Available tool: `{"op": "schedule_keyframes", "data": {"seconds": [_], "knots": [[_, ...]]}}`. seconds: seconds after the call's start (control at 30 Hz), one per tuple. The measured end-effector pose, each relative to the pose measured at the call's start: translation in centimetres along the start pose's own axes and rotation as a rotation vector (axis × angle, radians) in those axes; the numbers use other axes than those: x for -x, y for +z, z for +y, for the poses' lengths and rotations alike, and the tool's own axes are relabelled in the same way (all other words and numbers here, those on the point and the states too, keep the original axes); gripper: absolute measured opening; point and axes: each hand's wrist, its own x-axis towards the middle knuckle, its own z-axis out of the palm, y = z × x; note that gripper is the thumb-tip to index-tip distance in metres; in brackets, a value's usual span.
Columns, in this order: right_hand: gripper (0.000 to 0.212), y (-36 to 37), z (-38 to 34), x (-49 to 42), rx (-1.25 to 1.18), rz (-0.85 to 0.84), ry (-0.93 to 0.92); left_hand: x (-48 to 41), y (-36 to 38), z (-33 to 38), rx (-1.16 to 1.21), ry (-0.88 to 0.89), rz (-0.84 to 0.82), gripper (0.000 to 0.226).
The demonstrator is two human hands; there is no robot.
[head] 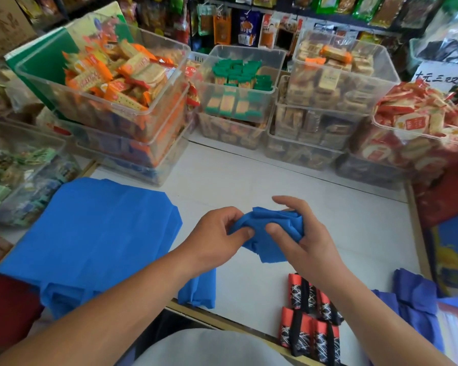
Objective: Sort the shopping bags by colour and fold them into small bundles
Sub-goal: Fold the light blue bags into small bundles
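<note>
Above the middle of the white counter [249, 180] I hold a half-folded blue shopping bag [269, 233]. My left hand [217, 233] pinches its left end. My right hand [299, 233] curls round its right side, thumb pressed on top. A flat pile of blue bags [95, 233] lies at the left. One folded blue bundle [197, 291] rests at the counter's front edge. Several red-and-black patterned bundles [310, 313] stand in a cluster at the front right. Darker blue bags [418, 299] lie crumpled at the far right.
Clear plastic bins of wrapped snacks [122, 83] ring the counter at the back and left, with more stacked at the right [421, 122]. Hanging snack packets fill the shelves behind. A red cloth [8, 310] lies at the front left.
</note>
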Motion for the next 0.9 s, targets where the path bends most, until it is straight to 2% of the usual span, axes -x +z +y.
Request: {"op": "schedule_keyframes", "data": {"seconds": [0.1,0.2,0.33,0.4,0.5,0.57,0.67,0.8,0.9], "knots": [[0.018,-0.3,-0.3,-0.1,0.035,0.012,-0.049,0.0,-0.5,-0.1,-0.010,-0.040,-0.046,0.013],[0.011,-0.8,0.0,0.1,-0.006,-0.013,-0.046,0.4,-1.1,0.0,0.086,-0.065,-0.100,0.015],[0.014,0.0,0.9,0.5,0.150,-0.046,-0.148,0.9,-0.2,0.6,0.113,0.014,0.000,0.016],[0.014,0.2,1.2,0.4,0.197,-0.045,-0.194,1.1,0.6,1.0,0.047,0.069,0.090,0.016],[0.014,0.1,1.1,0.1,0.288,-0.071,-0.246,1.6,1.2,1.5,-0.309,0.168,0.189,0.015],[0.018,0.2,0.9,0.3,0.292,-0.101,-0.183,1.9,1.4,1.9,-0.321,0.194,0.196,0.014],[0.030,0.3,0.5,0.2,0.276,-0.153,-0.115,2.1,1.9,2.2,-0.125,0.174,0.131,0.007],[0.040,0.1,-0.1,-0.1,0.199,-0.241,-0.027,2.4,2.4,1.5,-0.155,0.222,0.059,0.010],[0.052,0.1,-0.3,-0.5,-0.016,-0.123,0.149,2.4,2.1,0.6,-0.075,0.149,0.098,0.012]]}}
